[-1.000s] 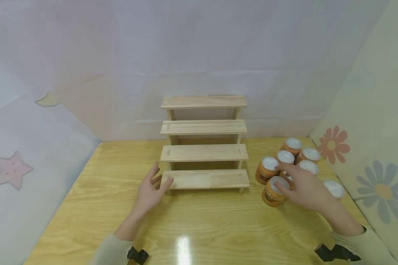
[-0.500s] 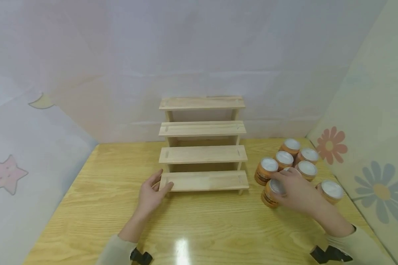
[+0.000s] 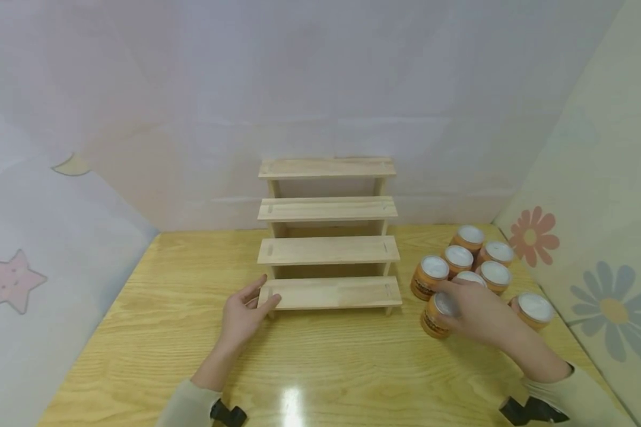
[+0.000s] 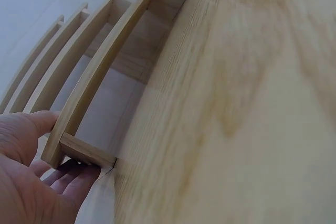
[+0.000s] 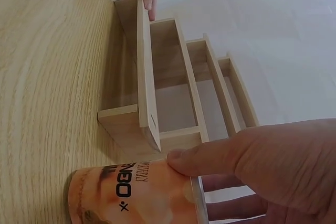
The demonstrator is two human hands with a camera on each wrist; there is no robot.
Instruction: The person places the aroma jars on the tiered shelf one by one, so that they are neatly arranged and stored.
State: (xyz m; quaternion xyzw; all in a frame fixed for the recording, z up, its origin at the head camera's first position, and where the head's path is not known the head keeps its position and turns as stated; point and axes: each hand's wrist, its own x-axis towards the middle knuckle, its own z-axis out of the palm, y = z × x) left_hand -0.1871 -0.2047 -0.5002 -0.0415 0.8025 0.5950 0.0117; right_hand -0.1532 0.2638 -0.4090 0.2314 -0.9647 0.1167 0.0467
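A light wooden stepped rack with several shelf boards stands at the middle back of the table. My left hand holds the left end of its lowest board; in the left wrist view the thumb lies on top and the fingers curl behind the leg. At the right, my right hand grips the front orange can, which has a pale lid. The right wrist view shows the thumb on the printed label of this can, fingers on its far side, partly hidden.
Several more orange cans with pale lids cluster behind the right hand, and one can stands apart at the right. Fabric walls close in the table at the back and both sides.
My left hand has moved slightly right, its thumb coming onto the lowest board. My right hand has closed its fingers round the front can, which has barely moved.
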